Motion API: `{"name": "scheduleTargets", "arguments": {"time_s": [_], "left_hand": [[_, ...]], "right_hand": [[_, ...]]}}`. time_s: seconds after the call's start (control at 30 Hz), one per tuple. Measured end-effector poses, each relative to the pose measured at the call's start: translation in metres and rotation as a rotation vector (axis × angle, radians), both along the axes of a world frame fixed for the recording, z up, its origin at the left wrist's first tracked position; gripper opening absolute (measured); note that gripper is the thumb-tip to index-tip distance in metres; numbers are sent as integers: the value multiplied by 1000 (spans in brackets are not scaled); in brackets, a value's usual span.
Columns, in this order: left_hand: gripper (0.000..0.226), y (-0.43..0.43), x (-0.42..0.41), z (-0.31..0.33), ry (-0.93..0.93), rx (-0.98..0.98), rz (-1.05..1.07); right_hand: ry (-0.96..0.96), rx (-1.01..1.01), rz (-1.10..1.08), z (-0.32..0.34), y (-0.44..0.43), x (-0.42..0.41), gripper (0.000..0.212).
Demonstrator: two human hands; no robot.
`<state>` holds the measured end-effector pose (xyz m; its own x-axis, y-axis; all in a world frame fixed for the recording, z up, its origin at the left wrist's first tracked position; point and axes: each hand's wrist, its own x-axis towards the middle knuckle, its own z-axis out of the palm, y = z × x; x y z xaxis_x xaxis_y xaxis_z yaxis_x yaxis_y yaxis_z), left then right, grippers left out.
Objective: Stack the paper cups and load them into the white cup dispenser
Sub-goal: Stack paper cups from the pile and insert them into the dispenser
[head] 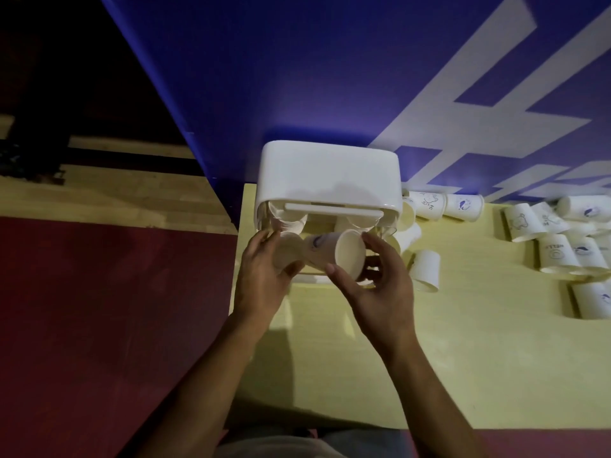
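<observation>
Gripping a paper cup (pixel 287 251) on its side, the left hand (pixel 261 282) curls round it just below the white dispenser (pixel 330 173). The right hand (pixel 383 289) pinches a second cup (pixel 350 257) at its rim, with the open mouth facing the camera. More cups (pixel 562 239) lie on the yellow table (pixel 429 358) further right.

I count one white cup dispenser (pixel 330 173) and two hands. The left hand (pixel 264 279) holds one paper cup (pixel 287 250), and the right hand (pixel 380 289) holds one open-mouthed cup (pixel 350 256). Loose cups lie on the surface (pixel 429 358) in two lots. The near group (pixel 426 271), just beside the dispenser, has five. The far pile (pixel 558 252) has at least six, but they overlap and run off the edge, so I can't fix the number. The nested cups (pixel 286 221) inside the dispenser are too hidden to count.
</observation>
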<state>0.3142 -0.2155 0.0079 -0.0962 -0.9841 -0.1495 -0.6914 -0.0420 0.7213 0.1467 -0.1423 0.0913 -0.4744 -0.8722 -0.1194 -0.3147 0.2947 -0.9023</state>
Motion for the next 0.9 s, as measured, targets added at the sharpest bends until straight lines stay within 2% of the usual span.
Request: {"name": "scheduleTargets", "arguments": {"time_s": [0.17, 0.33, 0.5, 0.6, 0.9], "left_hand": [[93, 6, 8, 1, 262, 94, 2], [96, 14, 18, -3, 271, 171, 7], [106, 22, 19, -3, 307, 242, -34], [112, 27, 17, 0, 266, 243, -57], [113, 32, 12, 3, 25, 242, -119]], "right_hand": [[100, -66, 145, -13, -25, 22, 66], [169, 24, 298, -51, -39, 32, 79], [171, 70, 326, -80, -38, 35, 78], [135, 91, 323, -86, -36, 35, 76], [68, 166, 371, -93, -40, 30, 75]]}}
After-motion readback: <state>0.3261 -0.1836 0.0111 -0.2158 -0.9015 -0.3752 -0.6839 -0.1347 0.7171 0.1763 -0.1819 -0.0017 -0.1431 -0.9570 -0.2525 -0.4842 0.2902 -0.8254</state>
